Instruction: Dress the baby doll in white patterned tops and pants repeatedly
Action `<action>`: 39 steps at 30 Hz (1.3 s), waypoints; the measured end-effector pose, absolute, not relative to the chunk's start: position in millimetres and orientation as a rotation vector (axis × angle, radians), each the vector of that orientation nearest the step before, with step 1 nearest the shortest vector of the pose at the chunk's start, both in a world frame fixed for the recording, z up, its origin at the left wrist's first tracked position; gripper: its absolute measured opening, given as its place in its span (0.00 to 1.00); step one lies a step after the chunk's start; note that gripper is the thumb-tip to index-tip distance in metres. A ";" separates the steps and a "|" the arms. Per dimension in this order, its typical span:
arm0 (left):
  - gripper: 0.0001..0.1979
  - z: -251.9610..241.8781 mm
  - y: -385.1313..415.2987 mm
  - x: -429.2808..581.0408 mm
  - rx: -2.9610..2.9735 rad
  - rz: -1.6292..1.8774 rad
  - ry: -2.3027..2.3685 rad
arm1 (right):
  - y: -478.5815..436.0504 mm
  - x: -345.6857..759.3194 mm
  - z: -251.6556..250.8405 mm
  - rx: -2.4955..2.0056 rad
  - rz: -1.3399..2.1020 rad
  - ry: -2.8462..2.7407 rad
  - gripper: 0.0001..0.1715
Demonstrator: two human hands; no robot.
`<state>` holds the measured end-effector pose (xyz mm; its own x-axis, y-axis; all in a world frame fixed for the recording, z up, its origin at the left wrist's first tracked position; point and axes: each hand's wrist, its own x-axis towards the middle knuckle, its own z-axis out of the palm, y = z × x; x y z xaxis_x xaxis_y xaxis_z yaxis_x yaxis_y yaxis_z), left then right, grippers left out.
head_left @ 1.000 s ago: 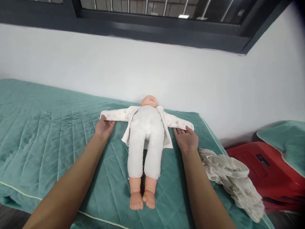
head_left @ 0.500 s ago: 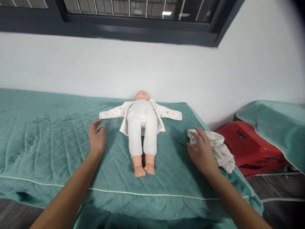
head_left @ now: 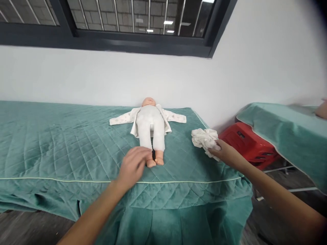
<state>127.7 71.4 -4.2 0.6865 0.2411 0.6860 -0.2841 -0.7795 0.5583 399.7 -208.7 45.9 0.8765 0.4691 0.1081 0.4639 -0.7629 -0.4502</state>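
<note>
A baby doll lies on its back on the green quilted bed, head toward the wall, in white leggings and an open white jacket with the sleeves spread out. My left hand hovers just in front of the doll's bare feet, fingers apart and blurred by motion, holding nothing. My right hand grips a crumpled white garment at the bed's right side, close to the edge.
A red plastic stool stands between this bed and a second green-covered bed on the right. A white wall and a dark-framed window rise behind. Someone's hand shows at the far right edge.
I have stepped back from the bed. My left hand moved from the doll's sleeve to near its feet. My right hand left the other sleeve and took hold of the crumpled garment.
</note>
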 end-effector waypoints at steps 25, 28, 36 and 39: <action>0.07 197.5 77.4 124.1 1.745 1.150 0.250 | -69.5 260.3 277.7 -1.687 0.234 -1.427 0.09; 0.06 197.3 86.4 115.6 1.690 1.227 0.348 | -73.9 270.8 284.9 -1.772 0.189 -1.405 0.04; 0.10 202.4 100.1 112.5 1.746 1.199 0.410 | -74.5 282.0 251.6 -1.641 0.165 -1.329 0.08; 0.11 206.8 95.5 111.5 1.877 1.287 0.402 | -70.9 275.7 238.8 -1.566 0.098 -1.340 0.19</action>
